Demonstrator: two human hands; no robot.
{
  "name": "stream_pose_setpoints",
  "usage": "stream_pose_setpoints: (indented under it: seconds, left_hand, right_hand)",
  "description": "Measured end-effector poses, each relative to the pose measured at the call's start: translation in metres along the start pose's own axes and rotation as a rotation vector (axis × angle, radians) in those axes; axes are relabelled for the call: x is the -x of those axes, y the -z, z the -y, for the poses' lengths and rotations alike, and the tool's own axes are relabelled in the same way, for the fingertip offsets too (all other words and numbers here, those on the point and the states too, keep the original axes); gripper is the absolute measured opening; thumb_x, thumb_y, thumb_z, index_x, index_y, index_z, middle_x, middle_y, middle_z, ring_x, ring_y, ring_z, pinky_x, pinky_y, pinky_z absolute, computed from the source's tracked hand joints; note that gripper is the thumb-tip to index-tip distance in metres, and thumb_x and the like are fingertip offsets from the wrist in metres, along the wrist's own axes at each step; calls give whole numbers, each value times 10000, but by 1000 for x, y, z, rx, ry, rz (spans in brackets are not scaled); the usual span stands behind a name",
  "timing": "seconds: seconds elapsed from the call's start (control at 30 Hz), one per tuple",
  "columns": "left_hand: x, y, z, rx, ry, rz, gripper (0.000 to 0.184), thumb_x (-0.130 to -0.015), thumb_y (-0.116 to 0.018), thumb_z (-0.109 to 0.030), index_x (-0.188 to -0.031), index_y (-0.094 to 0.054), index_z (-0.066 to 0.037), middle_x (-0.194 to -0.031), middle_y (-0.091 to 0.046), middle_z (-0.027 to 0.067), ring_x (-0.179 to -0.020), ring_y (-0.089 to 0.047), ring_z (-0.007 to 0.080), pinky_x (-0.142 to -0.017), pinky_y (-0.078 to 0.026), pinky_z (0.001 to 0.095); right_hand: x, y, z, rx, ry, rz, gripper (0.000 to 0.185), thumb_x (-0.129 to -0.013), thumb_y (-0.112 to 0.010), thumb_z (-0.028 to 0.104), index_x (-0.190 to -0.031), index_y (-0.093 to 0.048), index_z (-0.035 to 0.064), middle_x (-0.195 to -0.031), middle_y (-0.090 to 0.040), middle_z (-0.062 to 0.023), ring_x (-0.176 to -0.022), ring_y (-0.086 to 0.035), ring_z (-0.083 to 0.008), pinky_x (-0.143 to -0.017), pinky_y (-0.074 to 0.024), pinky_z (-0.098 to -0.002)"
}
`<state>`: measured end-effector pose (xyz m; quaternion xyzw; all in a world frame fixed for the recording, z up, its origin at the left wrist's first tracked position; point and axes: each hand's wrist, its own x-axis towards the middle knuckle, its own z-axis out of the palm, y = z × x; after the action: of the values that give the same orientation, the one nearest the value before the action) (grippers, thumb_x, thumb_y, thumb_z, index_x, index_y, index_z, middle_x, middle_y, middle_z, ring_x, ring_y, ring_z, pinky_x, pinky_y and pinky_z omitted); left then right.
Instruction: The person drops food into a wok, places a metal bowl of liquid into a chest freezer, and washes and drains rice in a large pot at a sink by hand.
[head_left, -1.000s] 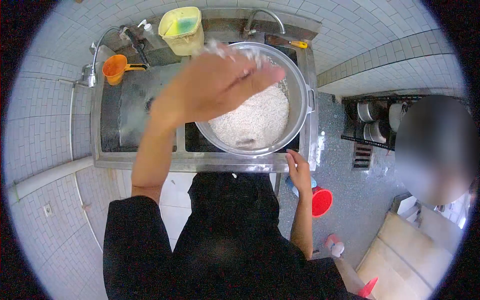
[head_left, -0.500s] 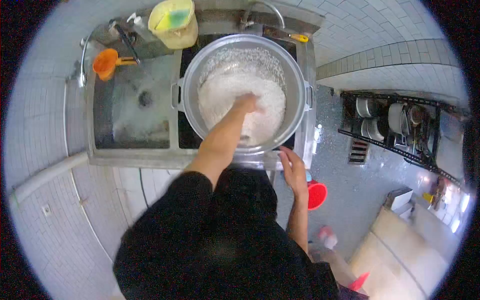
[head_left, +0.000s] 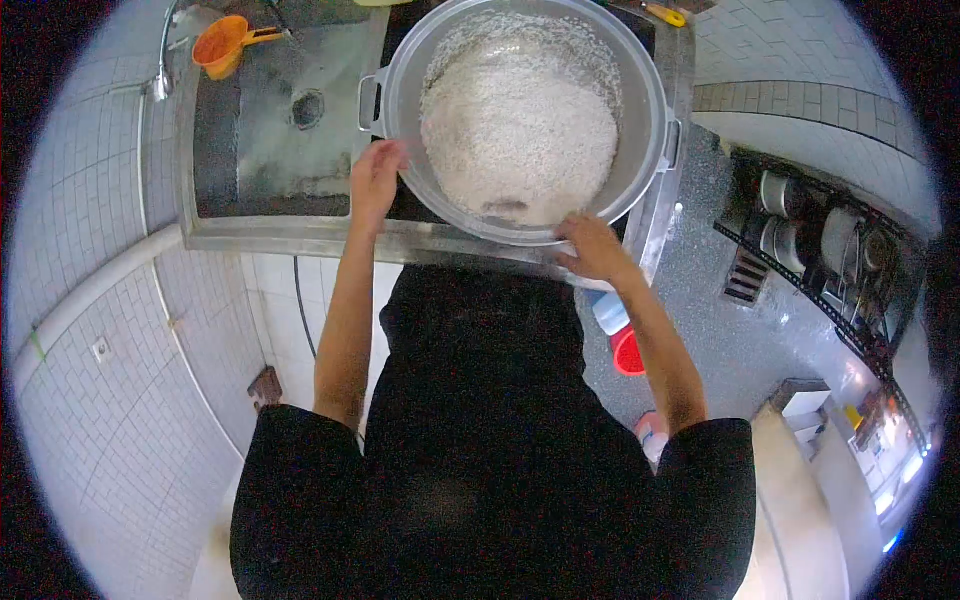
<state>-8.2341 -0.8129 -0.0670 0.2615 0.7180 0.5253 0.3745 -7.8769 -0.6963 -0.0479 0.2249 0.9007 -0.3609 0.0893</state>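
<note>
A large metal pot (head_left: 643,80) with two side handles stands over the sink unit. White grains that look like rice (head_left: 525,130) fill its lower part, with a small dark hollow near the front. My left hand (head_left: 376,182) is at the pot's left front side, below the left handle; its fingers are apart, slightly blurred, and hold nothing. At the front right of the rim, my right hand (head_left: 597,248) has its fingers over the edge and its thumb below, gripping the pot.
To the left is a sink basin (head_left: 270,150) with a drain, and an orange dipper (head_left: 222,47) at its back. A yellow-handled tool (head_left: 664,14) lies behind the pot. On the right are a rack with pots (head_left: 790,225), a floor grate (head_left: 746,276) and a red basket (head_left: 628,352).
My left hand has come out of the grains and moved to the pot's left side. My right hand has moved from the counter edge onto the pot's rim. The view has tilted down.
</note>
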Motion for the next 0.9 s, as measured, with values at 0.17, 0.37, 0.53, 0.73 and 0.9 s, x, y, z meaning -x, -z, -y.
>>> stream_pose_setpoints:
  seconds: [0.17, 0.37, 0.53, 0.73, 0.9]
  left_hand:
    - [46, 17, 24, -15, 227, -287, 278, -956, -501, -240, -1039, -588, 11, -839, -644, 81, -749, -614, 147, -673, -498, 271]
    - [74, -1, 67, 146, 226, -82, 356, -970, -440, -303, -1106, -574, -3, -873, -655, 102, -769, -627, 171, -681, -500, 292]
    - [72, -2, 26, -163, 198, -6, 283, -946, -511, -233, -1062, -590, 13, -923, -655, 98, -826, -634, 172, -743, -491, 274]
    - [53, -11, -98, 265, 200, 270, 230, -941, -511, -199, -1027, -592, -2, -903, -637, 69, -826, -601, 141, -760, -483, 286]
    - [36, -47, -183, 746, 37, 717, 301, -931, -523, -281, -1040, -589, -9, -939, -638, 108, -847, -619, 199, -768, -489, 336]
  right_hand:
    - [-78, -68, 71, -282, 64, -9, 522, -774, -678, 337, -1148, -542, 0, -1164, -513, -235, -1105, -480, -403, -958, -394, -453]
    - [-232, -98, 108, -651, -111, -253, 644, -872, -573, 377, -1311, -398, -62, -1358, -399, -267, -1252, -401, -365, -1040, -318, -423]
    - [-251, -20, 98, -1291, -444, -520, 534, -908, -509, 285, -1307, -422, -59, -1153, -610, -163, -1042, -579, -226, -928, -424, -331]
    - [-227, 3, 91, -1392, -368, -410, 425, -940, -467, 320, -1188, -557, -14, -1033, -647, -120, -945, -603, -178, -889, -440, -303]
    - [-123, 66, 43, -1466, -454, -570, 422, -965, -403, 336, -1157, -572, 0, -1011, -647, -106, -906, -610, -181, -827, -481, -319]
